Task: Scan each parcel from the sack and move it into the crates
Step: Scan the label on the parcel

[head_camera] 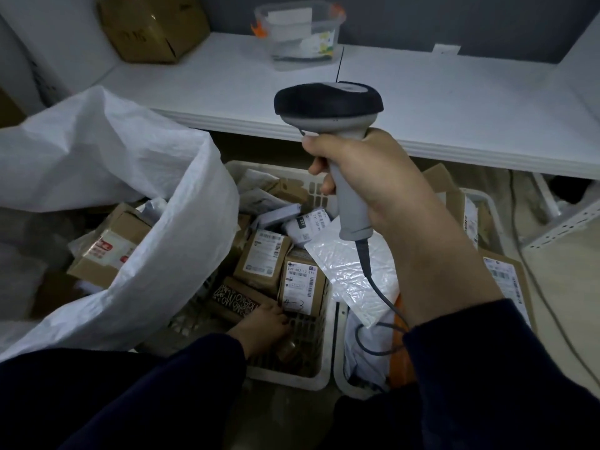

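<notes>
Far left: a white woven sack (97, 177), mouth gaping toward the camera, with a red-labelled box (107, 245) of brown card lying inside among other parcels. Above and behind it, on the white shelf (454, 102), a tilted cardboard box (152, 27).

Next, low down, a dark sleeve (146, 384) and the left hand (266, 326), reaching into the left crate (302, 358) (white slotted plastic, packed with brown boxes and small white parcels). Fingertips against the near end of a dark patterned box (240, 302) and just beside the lower edge of the A-3 box (302, 280), brown, with a shipping label and that mark handwritten beneath. Gripping or merely touching: impossible to tell from behind the knuckles.

Up on the shelf, at centre, a clear plastic tub (298, 30) with orange clips.

In front of it, held high over the crates, the scanner (328, 102): dark head on top, grey handle wrapped firmly by the curled fingers and thumb of the right hand (367, 177), forefinger uppermost just under the head. From the handle's base, a grey cable (373, 287) dropping and looping down over the right crate (344, 368).

In that crate, a white padded envelope (350, 271) on top, an orange parcel (401, 345) beside the forearm, and at far right a flat box (506, 277) with a printed label.
</notes>
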